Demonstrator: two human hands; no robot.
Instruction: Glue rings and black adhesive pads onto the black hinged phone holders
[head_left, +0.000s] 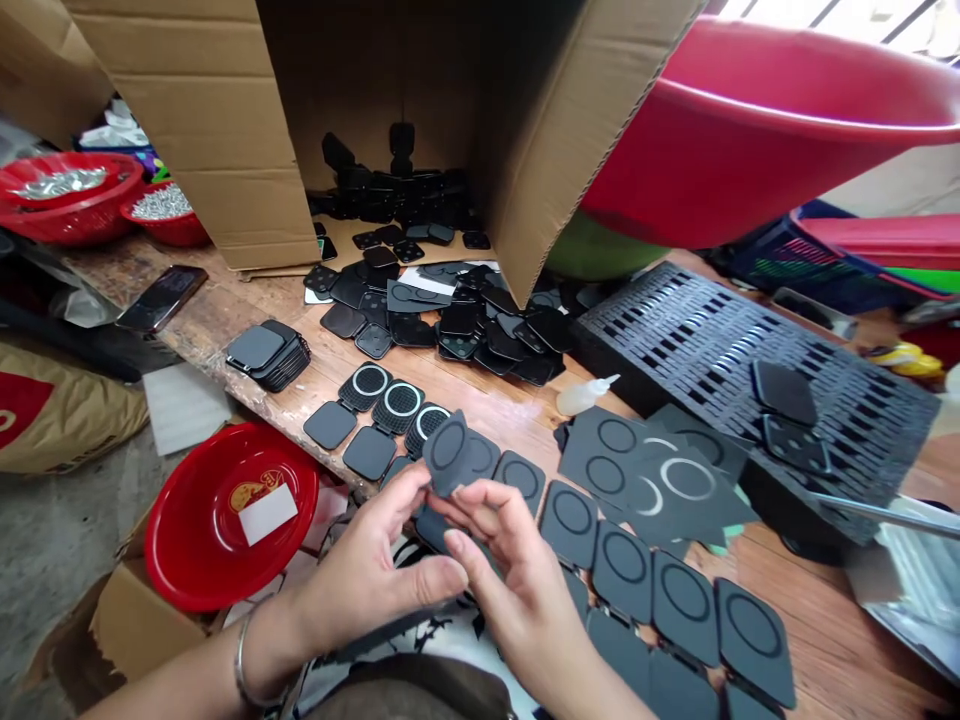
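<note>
A thin dark grey sheet with a ring mark stands tilted between the fingertips of both hands. My left hand has its fingers against the sheet's lower left edge, its thumb stretched apart. At the lower right edge, the curled fingers of my right hand touch the sheet; their exact grip is partly hidden. Just beyond lie unfolded black hinged plates with white rings over mesh squares. To the right runs a row of similar plates with dark rings. Cut sheets with ring outlines overlap beside them.
A cardboard box holds black plates, with a loose pile before it. A small squeeze bottle, a slotted black block and a plate stack are on the table. A red basin sits lower left.
</note>
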